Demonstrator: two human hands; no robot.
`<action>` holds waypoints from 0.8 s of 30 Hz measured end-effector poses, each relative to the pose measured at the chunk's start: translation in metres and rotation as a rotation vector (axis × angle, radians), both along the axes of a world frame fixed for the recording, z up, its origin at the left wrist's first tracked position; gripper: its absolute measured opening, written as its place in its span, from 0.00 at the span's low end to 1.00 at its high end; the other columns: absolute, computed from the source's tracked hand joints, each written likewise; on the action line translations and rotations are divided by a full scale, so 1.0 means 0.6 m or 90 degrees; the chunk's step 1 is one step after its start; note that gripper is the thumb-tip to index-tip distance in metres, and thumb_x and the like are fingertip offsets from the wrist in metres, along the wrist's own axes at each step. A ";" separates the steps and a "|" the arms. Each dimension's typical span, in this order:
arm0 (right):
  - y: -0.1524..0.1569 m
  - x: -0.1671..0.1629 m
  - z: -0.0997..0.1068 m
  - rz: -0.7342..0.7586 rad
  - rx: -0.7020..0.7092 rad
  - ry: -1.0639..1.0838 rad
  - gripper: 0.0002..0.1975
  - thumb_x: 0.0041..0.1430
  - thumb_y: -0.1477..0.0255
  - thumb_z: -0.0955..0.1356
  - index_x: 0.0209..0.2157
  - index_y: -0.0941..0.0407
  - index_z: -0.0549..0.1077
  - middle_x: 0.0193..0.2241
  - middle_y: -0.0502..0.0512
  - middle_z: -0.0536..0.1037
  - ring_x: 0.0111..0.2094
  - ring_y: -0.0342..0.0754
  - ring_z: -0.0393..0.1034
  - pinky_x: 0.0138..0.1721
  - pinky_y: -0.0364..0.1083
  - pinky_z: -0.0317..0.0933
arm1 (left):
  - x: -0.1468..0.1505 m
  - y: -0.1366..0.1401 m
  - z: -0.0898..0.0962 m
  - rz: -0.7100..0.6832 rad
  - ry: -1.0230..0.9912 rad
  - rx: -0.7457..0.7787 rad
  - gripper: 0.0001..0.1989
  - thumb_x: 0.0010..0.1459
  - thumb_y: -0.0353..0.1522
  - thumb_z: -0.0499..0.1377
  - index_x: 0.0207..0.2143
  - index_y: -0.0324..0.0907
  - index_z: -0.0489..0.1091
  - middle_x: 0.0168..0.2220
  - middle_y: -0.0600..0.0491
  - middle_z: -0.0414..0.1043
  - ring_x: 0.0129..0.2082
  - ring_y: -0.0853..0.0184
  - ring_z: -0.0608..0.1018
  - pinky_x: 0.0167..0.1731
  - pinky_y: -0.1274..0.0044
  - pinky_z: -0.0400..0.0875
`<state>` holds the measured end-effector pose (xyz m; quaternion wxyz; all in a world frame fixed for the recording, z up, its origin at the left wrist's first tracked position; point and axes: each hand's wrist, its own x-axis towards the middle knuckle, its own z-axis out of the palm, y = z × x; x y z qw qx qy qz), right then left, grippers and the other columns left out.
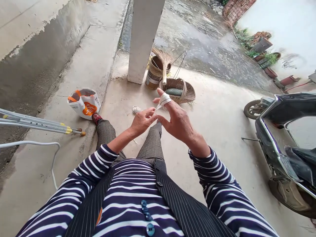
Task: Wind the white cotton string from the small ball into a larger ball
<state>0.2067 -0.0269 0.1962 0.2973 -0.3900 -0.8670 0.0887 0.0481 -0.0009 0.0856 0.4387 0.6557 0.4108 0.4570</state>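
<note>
My left hand (143, 122) is closed in a pinch, with a white cloth strip (161, 101) running from its fingertips to my right hand (179, 120). That strip is wrapped around a finger of the right hand, and a thin dark line, perhaps thread, crosses it. The right hand's fingers are apart, and its thumb reaches close to the left fingertips. Whether the two hands touch there I cannot tell. On the floor just beyond the left hand lies a small ball of white string (136, 109).
A white and orange bag (84, 103) stands by my left foot, near metal crutches (37, 121). Ahead are a pillar (144, 39), a bucket (151, 77), a straw broom (164, 61) and a wicker basket (189, 90) holding a green gourd (174, 92). A scooter (278, 131) is parked at right.
</note>
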 end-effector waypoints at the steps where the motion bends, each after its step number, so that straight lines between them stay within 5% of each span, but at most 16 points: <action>1: 0.001 -0.002 -0.001 -0.001 0.002 -0.002 0.36 0.65 0.78 0.65 0.72 0.52 0.53 0.56 0.60 0.77 0.58 0.57 0.71 0.61 0.59 0.66 | 0.004 -0.001 0.002 0.007 0.015 0.004 0.20 0.65 0.44 0.59 0.48 0.37 0.76 0.36 0.50 0.81 0.37 0.65 0.81 0.40 0.77 0.73; 5: 0.006 -0.004 -0.005 -0.007 0.006 -0.014 0.37 0.65 0.77 0.65 0.72 0.52 0.52 0.57 0.61 0.77 0.59 0.58 0.70 0.63 0.60 0.65 | 0.002 -0.010 0.002 0.072 0.077 0.047 0.14 0.68 0.37 0.55 0.43 0.38 0.77 0.33 0.52 0.81 0.33 0.67 0.81 0.37 0.78 0.71; 13: 0.014 0.005 -0.025 -0.010 -0.007 -0.021 0.40 0.62 0.79 0.66 0.72 0.51 0.51 0.59 0.60 0.75 0.62 0.58 0.67 0.65 0.62 0.62 | -0.019 -0.020 0.005 0.162 0.204 0.181 0.16 0.67 0.32 0.54 0.52 0.39 0.73 0.40 0.47 0.82 0.42 0.60 0.82 0.47 0.70 0.72; 19: 0.012 0.004 -0.022 -0.028 -0.015 -0.050 0.41 0.60 0.81 0.65 0.72 0.54 0.51 0.59 0.62 0.75 0.63 0.60 0.67 0.65 0.63 0.62 | -0.026 -0.022 0.014 -0.010 0.013 -0.006 0.14 0.65 0.32 0.50 0.35 0.40 0.74 0.29 0.52 0.79 0.31 0.67 0.81 0.37 0.76 0.74; 24: 0.004 0.002 -0.019 -0.026 0.000 -0.061 0.41 0.59 0.82 0.64 0.72 0.54 0.51 0.60 0.62 0.74 0.63 0.60 0.67 0.65 0.64 0.62 | -0.036 -0.016 -0.005 -0.020 -0.026 -0.145 0.11 0.57 0.32 0.54 0.27 0.39 0.74 0.26 0.51 0.79 0.28 0.67 0.79 0.36 0.76 0.73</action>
